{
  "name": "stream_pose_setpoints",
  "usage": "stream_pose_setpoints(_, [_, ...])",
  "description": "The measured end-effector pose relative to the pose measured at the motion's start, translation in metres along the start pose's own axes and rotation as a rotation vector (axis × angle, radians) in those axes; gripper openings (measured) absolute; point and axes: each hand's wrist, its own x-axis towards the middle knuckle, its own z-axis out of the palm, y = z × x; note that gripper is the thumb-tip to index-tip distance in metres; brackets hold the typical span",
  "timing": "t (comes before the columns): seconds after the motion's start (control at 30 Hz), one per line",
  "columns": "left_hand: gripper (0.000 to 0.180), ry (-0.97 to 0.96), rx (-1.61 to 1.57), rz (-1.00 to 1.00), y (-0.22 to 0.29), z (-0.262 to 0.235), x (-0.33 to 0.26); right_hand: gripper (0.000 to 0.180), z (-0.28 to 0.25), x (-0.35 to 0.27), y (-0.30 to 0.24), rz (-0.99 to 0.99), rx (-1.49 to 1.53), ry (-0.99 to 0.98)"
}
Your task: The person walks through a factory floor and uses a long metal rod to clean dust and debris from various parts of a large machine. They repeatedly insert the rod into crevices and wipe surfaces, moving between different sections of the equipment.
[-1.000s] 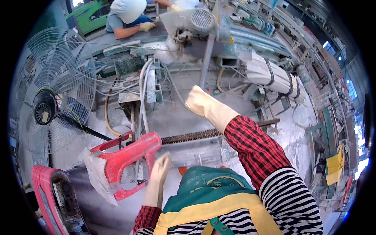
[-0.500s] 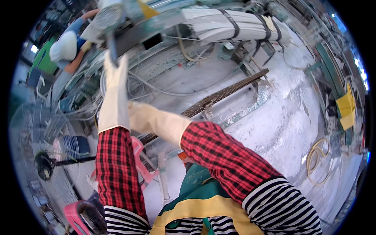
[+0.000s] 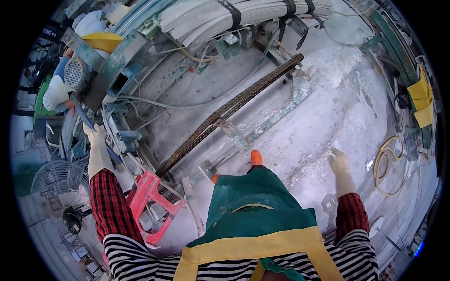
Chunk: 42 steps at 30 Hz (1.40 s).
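Note:
My left hand (image 3: 97, 143), in a long cream rubber glove, is closed around a long blue-grey bar (image 3: 83, 112) at the left. The bar slants up from beside a pink plastic stool (image 3: 149, 189) to the machine frame (image 3: 124, 82). My right hand (image 3: 339, 164), in a matching glove, hangs low at the right, away from the machine. Its fingers look loosely apart and nothing shows in them, though they are slightly blurred. Red checked sleeve covers sit over both my forearms.
A long perforated brown rail (image 3: 229, 112) lies diagonally ahead of my orange boots (image 3: 256, 158). Strapped white strips (image 3: 201, 21) rest at the far side. A co-worker in a white cap (image 3: 55, 93) is beyond the machine. A fan (image 3: 61, 185) stands left; a coiled yellow hose (image 3: 382, 168) lies right.
My right hand has swung from beside my left forearm out to the far right. My left hand now appears lower and further left, on the bar. The view has shifted too.

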Motion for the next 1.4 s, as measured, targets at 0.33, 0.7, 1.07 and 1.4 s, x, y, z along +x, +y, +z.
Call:
stream_pose_setpoints(0.33, [0.071, -0.025, -0.075, -0.104, 0.019, 0.001, -0.015, 0.039, 0.105, -0.098, 0.137, 0.426, 0.573, -0.338])
stream_pose_setpoints(0.7, [0.057, -0.039, -0.046, -0.077, 0.05, -0.008, -0.033, 0.035, 0.117, -0.024, 0.044, 0.074, 0.558, -0.513])
stream_pose_setpoints(1.07, [0.036, -0.185, -0.223, 0.12, 0.066, 0.012, -0.039, 0.036, 0.118, -0.055, -0.134, -0.018, 0.788, -0.451])
stream_pose_setpoints(1.4, [0.028, -0.333, -0.433, 0.295, 0.068, 0.008, -0.045, 0.035, 0.203, -0.221, -0.127, 0.151, 0.725, -0.637])
